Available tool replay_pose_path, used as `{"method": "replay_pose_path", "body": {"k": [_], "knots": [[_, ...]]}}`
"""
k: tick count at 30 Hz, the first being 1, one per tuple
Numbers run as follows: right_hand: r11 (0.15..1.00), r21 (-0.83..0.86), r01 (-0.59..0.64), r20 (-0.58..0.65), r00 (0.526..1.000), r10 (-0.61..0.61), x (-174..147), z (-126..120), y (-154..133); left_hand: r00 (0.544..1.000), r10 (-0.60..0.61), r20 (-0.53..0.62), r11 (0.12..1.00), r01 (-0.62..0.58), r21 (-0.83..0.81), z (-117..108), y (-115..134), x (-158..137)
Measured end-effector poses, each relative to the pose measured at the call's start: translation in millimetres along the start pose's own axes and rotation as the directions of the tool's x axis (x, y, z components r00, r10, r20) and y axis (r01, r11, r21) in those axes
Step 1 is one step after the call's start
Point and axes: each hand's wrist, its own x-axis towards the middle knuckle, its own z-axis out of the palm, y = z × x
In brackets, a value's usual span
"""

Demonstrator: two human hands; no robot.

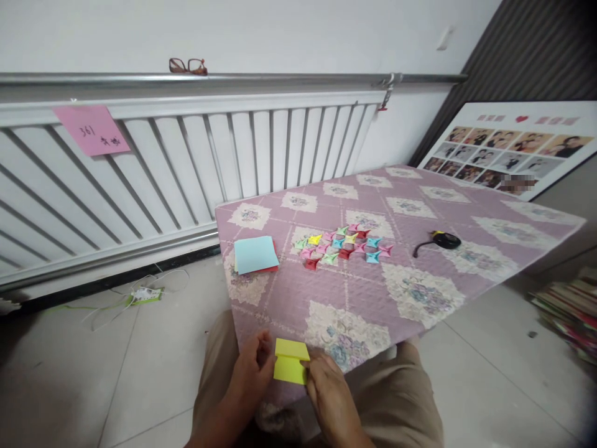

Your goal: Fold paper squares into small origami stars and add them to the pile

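Observation:
A small yellow sheet of paper, with a fold line or overlapping flap across it, lies at the near edge of the table. My left hand has its fingers curled at the paper's left edge. At the right edge, my right hand pinches the paper between thumb and fingers. Farther back sit several small folded paper shapes in pink, red, green, yellow and blue, grouped in rows. To their left is a stack of square paper, light blue on top with red showing beneath.
A black tape measure with a strap rests on the table's right part. The purple floral tablecloth covers the table. Behind stand a white radiator and a photo board. Eyeglasses lie on the pipe; a power strip is on the floor.

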Motion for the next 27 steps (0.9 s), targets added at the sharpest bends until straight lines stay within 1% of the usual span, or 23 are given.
{"method": "replay_pose_path", "body": {"k": [4, 10, 15, 18, 22, 27], "knots": [[0.999, -0.037, -0.031, 0.031, 0.999, 0.032, 12, 2, 2, 0.996, 0.076, -0.049, 0.996, -0.074, 0.045, 4, 0, 0], [0.991, -0.11, -0.072, 0.108, 0.99, 0.085, 29, 15, 10, 0.977, 0.21, 0.027, 0.956, -0.211, 0.202, 3, 5, -3], [0.981, -0.166, -0.1, 0.113, 0.986, 0.12, 33, 18, 8, 0.964, 0.264, 0.031, 0.933, -0.264, 0.245, 5, 2, -1], [0.98, -0.178, -0.089, 0.101, 0.989, 0.108, 30, 14, 2, 0.961, 0.276, 0.023, 0.923, -0.272, 0.271, 7, -1, 1], [0.995, -0.089, -0.044, 0.083, 0.995, 0.051, 23, 6, -6, 0.971, 0.239, 0.029, 0.941, -0.238, 0.242, 5, 1, 4], [0.999, -0.004, -0.046, 0.168, 0.985, 0.046, 17, -2, -7, 0.986, 0.164, 0.04, 0.971, -0.168, 0.172, -3, 8, 9]]}}
